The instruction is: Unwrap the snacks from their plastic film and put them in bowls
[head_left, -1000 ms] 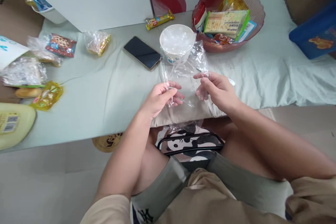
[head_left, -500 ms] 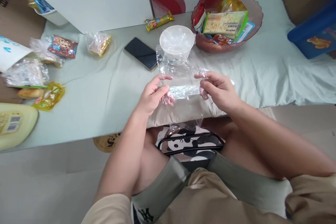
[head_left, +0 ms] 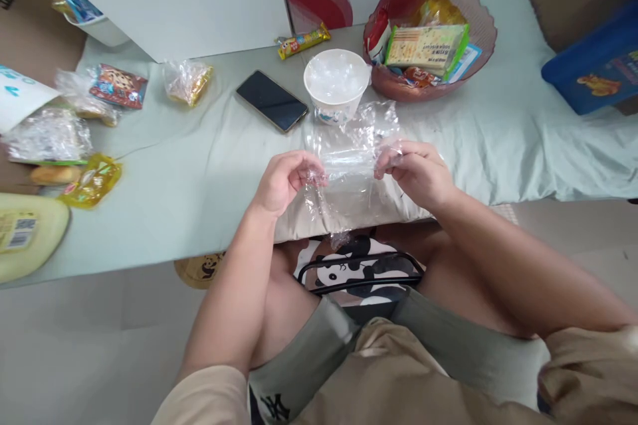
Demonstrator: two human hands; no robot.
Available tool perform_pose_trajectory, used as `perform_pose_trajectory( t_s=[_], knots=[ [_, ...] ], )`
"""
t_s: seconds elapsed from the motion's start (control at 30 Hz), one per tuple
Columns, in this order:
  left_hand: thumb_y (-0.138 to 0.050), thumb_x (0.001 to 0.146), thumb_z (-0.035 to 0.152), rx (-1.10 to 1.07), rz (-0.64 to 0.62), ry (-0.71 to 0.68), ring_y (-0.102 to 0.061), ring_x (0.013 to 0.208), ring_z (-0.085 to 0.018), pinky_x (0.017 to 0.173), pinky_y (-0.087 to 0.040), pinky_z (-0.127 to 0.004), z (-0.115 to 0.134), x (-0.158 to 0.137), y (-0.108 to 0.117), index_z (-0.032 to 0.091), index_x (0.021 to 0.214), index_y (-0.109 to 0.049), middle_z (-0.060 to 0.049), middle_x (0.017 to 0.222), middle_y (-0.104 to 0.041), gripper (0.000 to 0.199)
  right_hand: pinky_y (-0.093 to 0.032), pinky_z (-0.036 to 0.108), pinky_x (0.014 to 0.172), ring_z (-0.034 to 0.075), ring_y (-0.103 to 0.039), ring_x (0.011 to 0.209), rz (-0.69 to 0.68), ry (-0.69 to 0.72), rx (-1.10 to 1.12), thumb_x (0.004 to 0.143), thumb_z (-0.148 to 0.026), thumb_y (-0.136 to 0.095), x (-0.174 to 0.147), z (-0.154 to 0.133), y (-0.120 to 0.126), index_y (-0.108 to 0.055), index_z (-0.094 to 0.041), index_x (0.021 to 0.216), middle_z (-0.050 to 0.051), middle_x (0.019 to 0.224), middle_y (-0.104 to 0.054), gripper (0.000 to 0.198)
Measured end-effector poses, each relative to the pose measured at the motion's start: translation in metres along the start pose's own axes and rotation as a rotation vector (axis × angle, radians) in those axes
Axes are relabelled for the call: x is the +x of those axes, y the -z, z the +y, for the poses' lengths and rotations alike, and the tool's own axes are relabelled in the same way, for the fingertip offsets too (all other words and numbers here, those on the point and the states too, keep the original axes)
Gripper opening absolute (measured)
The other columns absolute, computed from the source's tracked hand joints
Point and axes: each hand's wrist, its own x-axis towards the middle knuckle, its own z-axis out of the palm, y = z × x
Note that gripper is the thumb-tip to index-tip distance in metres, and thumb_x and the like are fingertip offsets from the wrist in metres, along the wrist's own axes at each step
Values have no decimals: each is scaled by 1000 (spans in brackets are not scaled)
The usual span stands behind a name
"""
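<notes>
A sheet of clear plastic film (head_left: 349, 169) stretches between my two hands near the table's front edge. My left hand (head_left: 290, 179) is closed with its fingers curled on the film's left side. On the right side, my right hand (head_left: 416, 169) pinches the film between thumb and fingers. The film is crumpled at its far end and hangs over the table edge at its near end. Just beyond it stands a white bowl (head_left: 337, 83) with a shiny clear layer in or over its mouth; which one I cannot tell.
Left of the bowl lies a black phone (head_left: 272, 100). A pink glass bowl (head_left: 483, 26) of packaged snacks stands at the right. Wrapped snacks (head_left: 119, 86) and a yellow bottle (head_left: 30, 239) are at the left. A yellow snack stick (head_left: 304, 41) lies before the boxes.
Both hands have closed further on the film. Its far end has come away from the left of the bowl and now lies bunched toward the right.
</notes>
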Motion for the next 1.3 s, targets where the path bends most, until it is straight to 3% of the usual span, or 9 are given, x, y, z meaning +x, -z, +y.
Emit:
perform_pose_trajectory(
  t_s=[0.13, 0.23, 0.33, 0.47, 0.57, 0.73, 0.97, 1.13, 1.3],
  knots=[
    [-61, 86, 56, 225, 74, -55, -69, 70, -16, 66, -58, -29, -5, 2, 0, 18, 71, -71, -6, 76, -75, 42, -58, 41, 88, 22, -66, 97, 82, -17, -96, 93, -51, -56, 2, 7, 4, -75, -21, 81, 10, 109, -65, 38],
    [-64, 87, 50, 427, 98, -139, -66, 71, -15, 65, -53, -27, -9, 3, 1, 18, 73, -71, -5, 75, -73, 35, -44, 51, 117, 30, -54, 134, 84, 143, -336, 94, -66, -55, -1, 5, 6, -79, -27, 99, 8, 134, -60, 46],
    [-69, 82, 44, 488, 119, -160, -60, 63, -13, 58, -46, -25, -13, 5, 3, 18, 76, -70, -3, 72, -69, 26, -34, 55, 124, 32, -45, 145, -24, 264, -503, 97, -71, -48, -7, 0, 6, -81, -28, 94, 4, 149, -53, 54],
    [-75, 72, 28, 384, 155, -112, -61, 62, -9, 55, -43, -22, -16, 8, 5, 19, 82, -64, -3, 91, -73, 18, -35, 57, 121, 32, -53, 137, -115, 259, -645, 101, -60, -49, -9, 2, 3, -78, -23, 81, 9, 141, -60, 51],
    [-72, 68, 18, 243, 121, -100, -70, 73, -12, 60, -49, -22, -12, 5, 1, 20, 80, -55, -3, 103, -73, 21, -42, 53, 116, 32, -54, 135, 39, 238, -585, 92, -53, -68, -4, 9, 2, -72, -24, 107, 11, 138, -60, 32],
    [-71, 66, 14, 35, 31, -58, -75, 75, -13, 64, -56, -24, -1, -3, -2, 25, 89, -44, 5, 94, -71, 37, -54, 46, 106, 29, -59, 130, 26, 3, -212, 74, -56, -87, 2, 15, 1, -48, -30, 142, 11, 137, -61, 83],
    [-84, 64, 28, -171, -24, 20, -77, 94, -22, 81, -62, -35, 2, -5, 5, 30, 108, -46, 2, 102, -76, 59, -61, 37, 85, 20, -74, 90, -317, -176, -37, 89, -58, -73, -4, 4, -9, -69, -19, 108, 8, 99, -77, 44],
    [-89, 68, 48, -190, -126, 173, -73, 115, -29, 92, -60, -40, -4, -2, -2, 23, 118, -57, -12, 120, -76, 65, -56, 28, 65, 15, -72, 69, -104, -170, -166, 92, -60, -68, -4, 2, -12, -69, -17, 98, 5, 81, -76, 43],
    [-81, 79, 36, 39, -58, 266, -77, 82, -20, 72, -59, -29, -12, -1, -8, 18, 103, -64, -6, 87, -78, 35, -56, 29, 59, 17, -71, 63, -108, -207, -126, 88, -67, -70, -4, 1, -9, -64, -19, 114, 4, 78, -75, 55]
  ],
)
